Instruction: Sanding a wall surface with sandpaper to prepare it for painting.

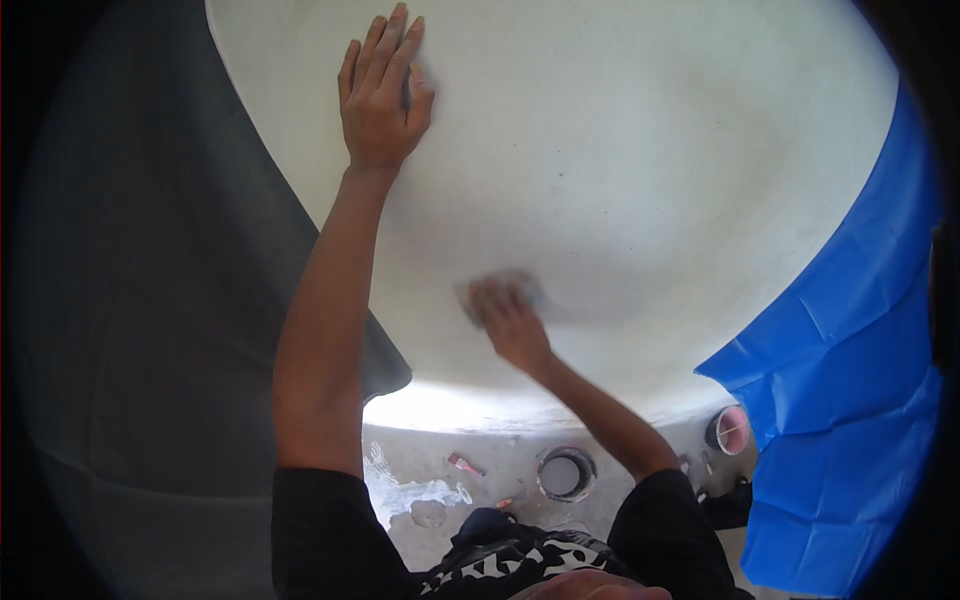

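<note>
While the left hand (378, 95) lies flat on the white wall (640, 150), fingers spread and holding nothing, the right hand (508, 318) presses a small grey pad (500, 288) against the same wall, lower and to the right. That hand is blurred; its fingers look curled over the pad. A dark grey sheet (150, 300) hangs to the left and a blue plastic sheet (850, 350) to the right. On the floor below stand a round can (566, 473) and a pink-lidded tub (728, 431), with a small brush (464, 464) near a white paint spill (415, 492).
</note>
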Available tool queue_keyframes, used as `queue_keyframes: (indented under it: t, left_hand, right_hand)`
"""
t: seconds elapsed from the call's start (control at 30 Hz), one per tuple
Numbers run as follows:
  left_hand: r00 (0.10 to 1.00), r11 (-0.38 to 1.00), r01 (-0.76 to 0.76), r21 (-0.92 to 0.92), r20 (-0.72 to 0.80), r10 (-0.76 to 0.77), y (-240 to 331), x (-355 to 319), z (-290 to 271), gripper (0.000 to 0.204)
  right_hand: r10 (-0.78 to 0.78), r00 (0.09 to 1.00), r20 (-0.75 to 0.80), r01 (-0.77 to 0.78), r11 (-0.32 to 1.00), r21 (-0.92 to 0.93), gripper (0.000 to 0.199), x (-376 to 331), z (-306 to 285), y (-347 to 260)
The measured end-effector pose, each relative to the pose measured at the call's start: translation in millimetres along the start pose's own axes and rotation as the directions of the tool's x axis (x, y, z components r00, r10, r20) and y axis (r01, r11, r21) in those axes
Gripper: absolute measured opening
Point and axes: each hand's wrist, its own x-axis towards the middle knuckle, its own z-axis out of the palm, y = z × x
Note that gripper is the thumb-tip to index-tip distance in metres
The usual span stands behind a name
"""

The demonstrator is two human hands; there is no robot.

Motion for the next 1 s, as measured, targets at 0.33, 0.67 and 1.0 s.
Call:
queue_keyframes:
  t: [0.33,0.67,1.0]
  left_hand:
    - [0.997,0.998,-0.056,-0.037,-0.049,0.054,4.4,3.3,0.4,0.051]
    - [1.000,1.000,0.005,-0.020,0.006,-0.004,0.1,-0.3,-4.5,0.053]
    - [0.997,0.998,-0.062,-0.025,-0.048,0.061,2.4,0.0,-0.3,0.050]
  right_hand:
    - [0.172,0.960,0.223,-0.247,0.895,0.372,0.054,-85.9,-62.1,-42.0]
    - [0.019,0.655,-0.756,-0.114,0.991,-0.075,0.043,226.2,-354.1,189.8]
    - [-0.052,0.657,-0.752,-0.329,0.878,-0.348,0.054,316.0,-343.8,242.0]
